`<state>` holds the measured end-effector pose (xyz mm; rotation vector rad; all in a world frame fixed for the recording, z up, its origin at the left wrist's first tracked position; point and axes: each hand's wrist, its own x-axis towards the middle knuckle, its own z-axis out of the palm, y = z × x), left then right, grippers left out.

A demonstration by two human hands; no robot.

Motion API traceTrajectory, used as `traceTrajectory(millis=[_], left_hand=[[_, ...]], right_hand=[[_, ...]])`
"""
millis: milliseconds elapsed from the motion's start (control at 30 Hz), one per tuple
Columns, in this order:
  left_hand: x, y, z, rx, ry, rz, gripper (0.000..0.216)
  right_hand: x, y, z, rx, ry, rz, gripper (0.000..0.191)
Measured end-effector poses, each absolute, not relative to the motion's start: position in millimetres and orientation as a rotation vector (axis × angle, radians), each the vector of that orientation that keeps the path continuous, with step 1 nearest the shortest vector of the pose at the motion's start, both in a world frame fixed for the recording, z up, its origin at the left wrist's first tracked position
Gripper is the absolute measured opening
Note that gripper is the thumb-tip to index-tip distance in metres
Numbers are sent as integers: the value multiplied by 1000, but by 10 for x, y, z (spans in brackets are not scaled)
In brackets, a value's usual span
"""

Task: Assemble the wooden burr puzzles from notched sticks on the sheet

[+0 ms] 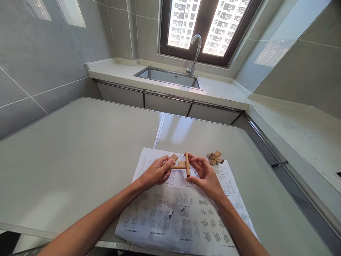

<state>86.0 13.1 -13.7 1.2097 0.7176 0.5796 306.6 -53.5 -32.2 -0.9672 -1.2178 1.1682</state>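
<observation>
Both hands meet over a printed instruction sheet (183,213) lying on a pale table (80,153). My left hand (158,171) is closed on a notched wooden puzzle piece (178,164) held level. My right hand (204,174) pinches a wooden stick piece (187,164) that stands upright and crosses the end of the level piece. To the right of my right hand, a small assembled cluster of wooden puzzle pieces (215,157) rests on the sheet's far corner.
A counter (119,73) with a steel sink (170,77) and a curved tap (195,53) runs behind the table, under a window. Another counter (298,131) runs along the right side. Grey tiled walls close in on the left.
</observation>
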Motion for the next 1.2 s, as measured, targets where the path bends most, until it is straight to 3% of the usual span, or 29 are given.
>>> traceTrajectory(millis=[1200], left_hand=[[875,80,-105,1469,744,622,40]], right_hand=[[3045,-557,-343,-1016,-1344,1171,64]])
